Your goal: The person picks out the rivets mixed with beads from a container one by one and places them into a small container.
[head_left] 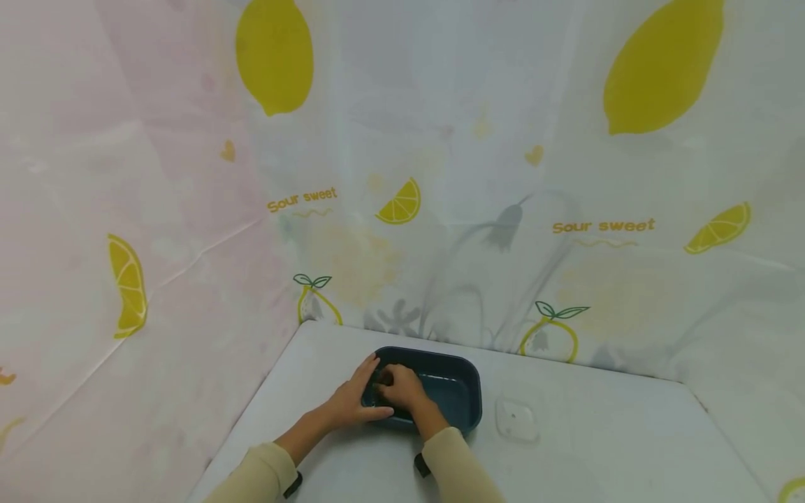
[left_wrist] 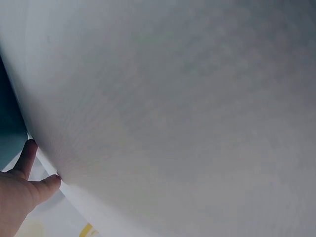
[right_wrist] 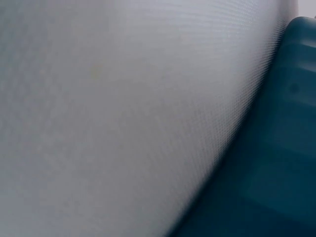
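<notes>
A dark blue rectangular basin [head_left: 449, 395] sits on the white table in the head view. At its left end is my left hand [head_left: 349, 404], fingers stretched along the far side and thumb along the near rim. In the left wrist view, two fingertips of the left hand [left_wrist: 22, 192] show beside the basin's blue wall [left_wrist: 9, 123]. My right hand [head_left: 402, 388] reaches inside the basin's left part with bent fingers. A dark patch lies under those fingers, and whether they hold something cannot be made out. The right wrist view shows only the basin's outer wall [right_wrist: 266, 173] and the table.
To the right of the basin, a clear, squarish plastic piece [head_left: 517, 420] lies on the white table [head_left: 604, 440]. A lemon-print curtain [head_left: 440, 175] stands around the table's back and sides. Black straps [head_left: 423, 464] are at the wrists.
</notes>
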A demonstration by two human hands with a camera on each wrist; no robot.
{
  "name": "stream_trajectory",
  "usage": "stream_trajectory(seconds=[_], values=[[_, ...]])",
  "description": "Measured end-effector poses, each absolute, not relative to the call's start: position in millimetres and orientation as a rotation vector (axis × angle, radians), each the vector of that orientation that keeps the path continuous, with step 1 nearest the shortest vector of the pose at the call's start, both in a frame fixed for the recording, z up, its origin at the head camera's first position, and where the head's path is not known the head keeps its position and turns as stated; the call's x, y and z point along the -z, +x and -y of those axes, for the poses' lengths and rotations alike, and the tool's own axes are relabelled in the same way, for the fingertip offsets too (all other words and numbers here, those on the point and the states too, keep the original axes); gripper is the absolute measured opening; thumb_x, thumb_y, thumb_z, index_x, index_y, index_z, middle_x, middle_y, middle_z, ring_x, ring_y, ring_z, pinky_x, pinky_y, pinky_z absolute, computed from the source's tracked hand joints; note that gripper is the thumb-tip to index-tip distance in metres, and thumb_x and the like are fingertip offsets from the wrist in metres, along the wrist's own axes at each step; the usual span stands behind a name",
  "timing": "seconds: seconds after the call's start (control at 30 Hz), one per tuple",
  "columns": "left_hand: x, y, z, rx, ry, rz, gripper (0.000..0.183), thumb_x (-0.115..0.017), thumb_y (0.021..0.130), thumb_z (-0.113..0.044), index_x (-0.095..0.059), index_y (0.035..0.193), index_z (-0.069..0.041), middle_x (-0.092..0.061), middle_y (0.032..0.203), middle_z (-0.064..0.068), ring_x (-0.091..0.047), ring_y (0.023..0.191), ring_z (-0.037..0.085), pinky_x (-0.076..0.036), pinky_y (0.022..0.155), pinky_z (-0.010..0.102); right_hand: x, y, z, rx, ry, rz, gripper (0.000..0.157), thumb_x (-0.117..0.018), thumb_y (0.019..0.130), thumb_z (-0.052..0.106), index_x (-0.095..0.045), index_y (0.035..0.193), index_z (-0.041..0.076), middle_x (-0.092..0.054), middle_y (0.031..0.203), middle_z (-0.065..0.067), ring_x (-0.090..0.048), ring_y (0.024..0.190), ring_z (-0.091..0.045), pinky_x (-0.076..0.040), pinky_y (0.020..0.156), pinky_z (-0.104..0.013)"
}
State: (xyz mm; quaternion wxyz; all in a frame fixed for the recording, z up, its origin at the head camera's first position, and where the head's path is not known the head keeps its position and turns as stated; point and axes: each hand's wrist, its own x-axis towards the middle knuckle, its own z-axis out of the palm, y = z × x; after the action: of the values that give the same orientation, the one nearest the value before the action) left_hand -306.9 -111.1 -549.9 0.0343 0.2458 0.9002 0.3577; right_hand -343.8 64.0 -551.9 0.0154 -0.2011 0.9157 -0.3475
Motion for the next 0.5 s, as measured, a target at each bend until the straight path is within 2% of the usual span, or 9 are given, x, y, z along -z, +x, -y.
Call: stream_trajectory(seconds=[0.17,0.5], values=[[547.8,-306.8,111.3,-1.11,0.768,-2.766,0.105,-0.071,0.084,-0.057,-0.016,0.159,-0.008,-0.011,0.166,0.014,-0.033,0.144,0.04,-0.036,0.107,0.064,548.9,-343.8,-63.7,1.064,-0.618,-2.838,0.023,-0.08,0.083,0.023,-0.073,0.098,0.008,-0.073,0.091,-0.004,-0.067,0.083,-0.018,-0.055,0.074,-0.035],[549.5,-305.8,110.8,-1.115,0.769,-2.764,0.104,-0.071,0.084,-0.057,-0.017,0.158,-0.007,-0.011,0.166,0.014,-0.031,0.146,0.039,-0.036,0.107,0.063,547.9,-341.2,-62.6,1.017,-0.599,-2.846,0.019,-0.079,0.082,0.02,-0.073,0.095,0.007,-0.073,0.087,-0.004,-0.068,0.083,-0.019,-0.055,0.075,-0.038]])
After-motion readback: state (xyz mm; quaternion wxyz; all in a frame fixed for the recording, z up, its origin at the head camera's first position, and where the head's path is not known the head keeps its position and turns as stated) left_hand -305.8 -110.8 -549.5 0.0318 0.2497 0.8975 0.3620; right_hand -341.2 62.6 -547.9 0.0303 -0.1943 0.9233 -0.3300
